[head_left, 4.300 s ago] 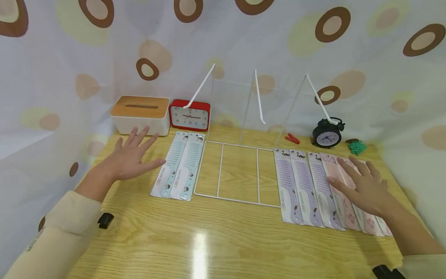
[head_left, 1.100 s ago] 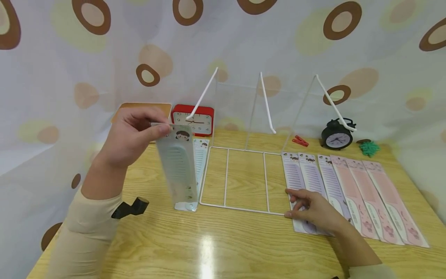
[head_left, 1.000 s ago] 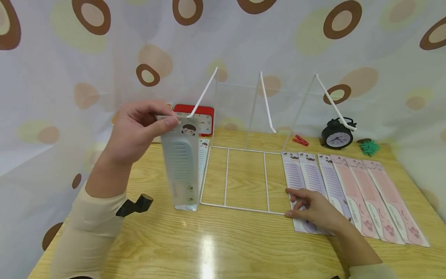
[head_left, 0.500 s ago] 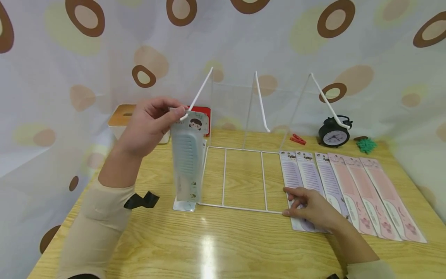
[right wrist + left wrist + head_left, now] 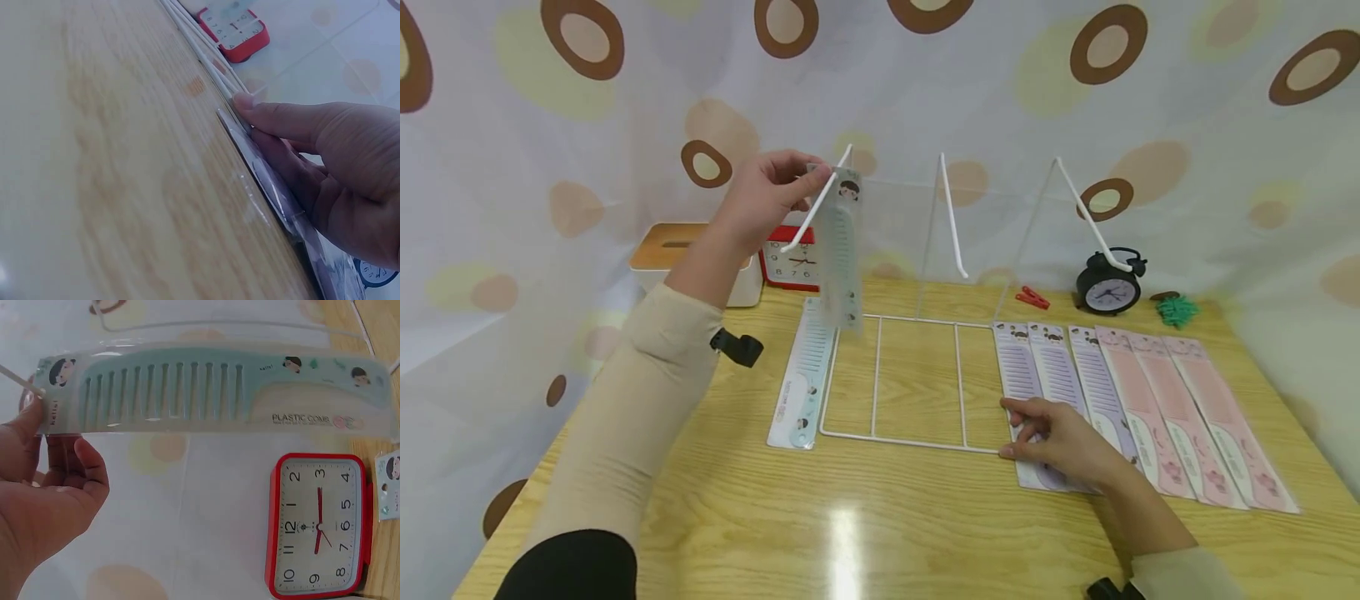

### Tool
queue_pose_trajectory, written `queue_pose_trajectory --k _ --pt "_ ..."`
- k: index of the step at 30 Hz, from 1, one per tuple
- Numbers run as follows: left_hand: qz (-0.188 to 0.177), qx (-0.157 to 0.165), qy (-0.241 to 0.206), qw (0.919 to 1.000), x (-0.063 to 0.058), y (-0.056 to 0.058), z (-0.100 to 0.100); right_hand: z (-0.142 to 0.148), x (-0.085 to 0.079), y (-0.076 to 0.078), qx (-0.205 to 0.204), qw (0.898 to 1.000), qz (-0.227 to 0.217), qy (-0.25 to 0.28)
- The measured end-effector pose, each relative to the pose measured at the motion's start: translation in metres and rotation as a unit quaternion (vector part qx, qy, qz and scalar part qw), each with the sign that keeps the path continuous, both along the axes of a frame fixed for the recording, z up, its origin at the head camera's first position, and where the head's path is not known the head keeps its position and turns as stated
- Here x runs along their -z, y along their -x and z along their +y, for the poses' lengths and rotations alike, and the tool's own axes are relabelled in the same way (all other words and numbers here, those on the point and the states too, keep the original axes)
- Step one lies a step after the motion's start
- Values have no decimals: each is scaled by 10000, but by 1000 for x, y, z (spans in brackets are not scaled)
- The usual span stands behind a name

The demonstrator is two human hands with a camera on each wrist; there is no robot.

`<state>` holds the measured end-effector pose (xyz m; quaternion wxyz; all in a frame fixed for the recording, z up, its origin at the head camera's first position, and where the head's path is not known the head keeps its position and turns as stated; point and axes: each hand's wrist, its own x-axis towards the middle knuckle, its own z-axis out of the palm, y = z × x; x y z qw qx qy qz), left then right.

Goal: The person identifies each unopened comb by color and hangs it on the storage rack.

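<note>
- One teal comb pack [image 5: 842, 250], head view, hangs upright beneath the left hand [image 5: 767, 196], its top at the left hook [image 5: 811, 216] of the white rack [image 5: 917, 442]. I note the right hand [image 5: 1060, 437] over purple packs [image 5: 1021, 375], thumb and forefinger apart.
- Left wrist view: thumb and fingers pinch the pack's head end; I cannot tell whether the hook passes through.
- Right wrist view: thumb touches the rack's base; I cannot confirm a grip.
</note>
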<state>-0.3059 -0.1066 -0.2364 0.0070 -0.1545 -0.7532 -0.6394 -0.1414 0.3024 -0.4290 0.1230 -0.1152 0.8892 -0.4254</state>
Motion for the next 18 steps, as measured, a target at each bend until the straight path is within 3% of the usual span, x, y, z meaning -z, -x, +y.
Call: queue_pose_trajectory --k 5,9,13,18 --pt "-389 131 199 9990 -6 27 4 -2 2 3 81 9999 -62 39" --pt "-474 236 92 9986 -5 38 6 -6 5 5 126 9998 -114 131" --pt "-501 226 200 9983 -1 42 3 -10 9 4 128 9996 -162 211" --pt "-507 222 706 9960 8 40 -8 -13 12 3 132 9998 -129 123"
